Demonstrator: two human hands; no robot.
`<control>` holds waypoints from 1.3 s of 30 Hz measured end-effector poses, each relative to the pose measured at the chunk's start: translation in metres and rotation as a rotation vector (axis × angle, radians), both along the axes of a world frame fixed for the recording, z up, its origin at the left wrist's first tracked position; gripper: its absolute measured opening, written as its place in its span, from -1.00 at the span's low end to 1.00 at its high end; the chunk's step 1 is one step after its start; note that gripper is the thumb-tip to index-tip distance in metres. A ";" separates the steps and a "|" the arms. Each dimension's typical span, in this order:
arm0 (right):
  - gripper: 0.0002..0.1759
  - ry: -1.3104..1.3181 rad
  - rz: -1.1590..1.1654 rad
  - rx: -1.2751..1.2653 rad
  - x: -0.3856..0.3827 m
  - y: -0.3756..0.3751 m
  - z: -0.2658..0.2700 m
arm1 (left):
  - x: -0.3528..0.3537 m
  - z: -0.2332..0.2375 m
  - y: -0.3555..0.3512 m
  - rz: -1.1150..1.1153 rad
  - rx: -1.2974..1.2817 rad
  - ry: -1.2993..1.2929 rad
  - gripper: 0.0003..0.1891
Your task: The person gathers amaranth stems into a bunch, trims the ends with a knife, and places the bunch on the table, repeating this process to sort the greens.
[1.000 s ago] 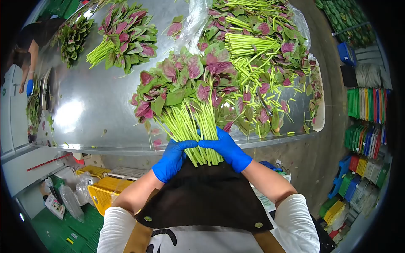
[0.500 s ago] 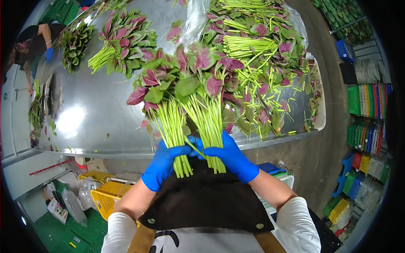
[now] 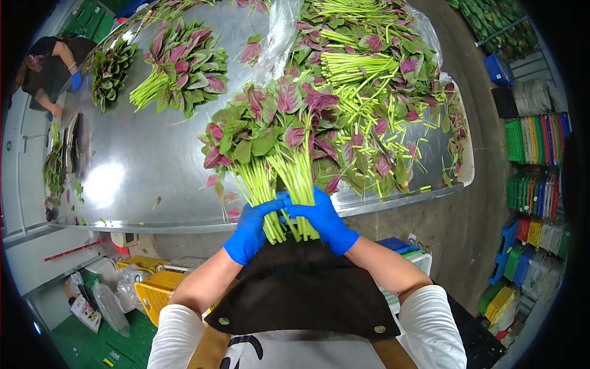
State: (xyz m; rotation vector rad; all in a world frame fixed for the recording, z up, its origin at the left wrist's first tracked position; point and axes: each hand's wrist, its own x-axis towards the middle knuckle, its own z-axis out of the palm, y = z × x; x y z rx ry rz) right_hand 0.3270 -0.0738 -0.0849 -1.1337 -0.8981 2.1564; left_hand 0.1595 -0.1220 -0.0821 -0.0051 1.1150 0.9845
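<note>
My left hand (image 3: 249, 230), in a blue glove, is closed around the lower stems of an amaranth bunch (image 3: 255, 183) with green and purple leaves. Alongside it, my right hand (image 3: 326, 220), gloved the same way, grips a second amaranth bunch (image 3: 296, 175). Both bunches stand leaves away from me over the table's near edge, their leaves overlapping. The two hands meet between the stems, where some fingers are hidden. Cut stem ends stick out below my hands. A larger amaranth bunch (image 3: 187, 67) lies farther left on the metal table (image 3: 132, 147).
At the right lies a pile of amaranth (image 3: 362, 67) with scattered stem pieces, beside a clear plastic sheet (image 3: 276, 43). A dark green leafy bunch (image 3: 112, 74) rests far left, near another person (image 3: 58, 61). A yellow crate (image 3: 157, 289) stands below the table.
Both hands have come closer together and the two bunches now press side by side. They have shifted slightly away from me. The other person's arm at the left has moved a little.
</note>
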 end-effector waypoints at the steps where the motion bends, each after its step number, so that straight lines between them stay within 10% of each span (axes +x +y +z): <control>1: -0.55 -0.069 -0.016 0.022 0.006 0.004 0.009 | -0.003 0.010 0.003 0.017 0.018 -0.023 -0.63; 8: -0.56 0.039 0.097 -0.388 0.021 0.024 0.008 | -0.020 0.023 0.013 -0.040 -0.018 -0.061 -0.71; 15: -0.51 0.098 -0.062 0.083 0.068 0.084 0.110 | -0.074 0.067 0.017 -0.158 0.188 0.057 -0.71; 17: -0.63 -0.205 0.207 -0.106 0.084 0.112 0.046 | -0.102 0.000 0.030 -0.325 -0.030 0.172 -0.78; 19: -0.75 -0.725 0.197 0.340 0.084 0.110 0.043 | -0.104 0.012 0.047 -0.290 0.016 0.482 -0.82; 23: -0.70 -0.167 -0.031 0.147 0.110 0.127 0.102 | -0.106 0.053 0.076 -0.311 0.193 0.443 -0.80; 26: -0.71 -0.619 0.077 0.278 0.128 0.136 0.037 | -0.117 0.053 0.086 -0.437 0.166 0.530 -0.79; 30: -0.75 -0.172 -0.100 0.237 0.154 0.153 0.111 | -0.115 0.068 0.114 -0.367 0.244 0.483 -0.79; 33: -0.76 -0.830 0.099 0.461 0.168 0.168 0.052 | -0.119 0.015 0.127 -0.547 0.252 0.831 -0.79; 37: -0.78 -0.087 -0.326 0.311 0.194 0.177 0.104 | -0.104 0.069 0.150 -0.130 0.375 0.469 -0.75; 39: -0.80 -0.661 -0.220 0.351 0.186 0.183 0.068 | -0.102 0.036 0.161 -0.385 0.385 0.817 -0.76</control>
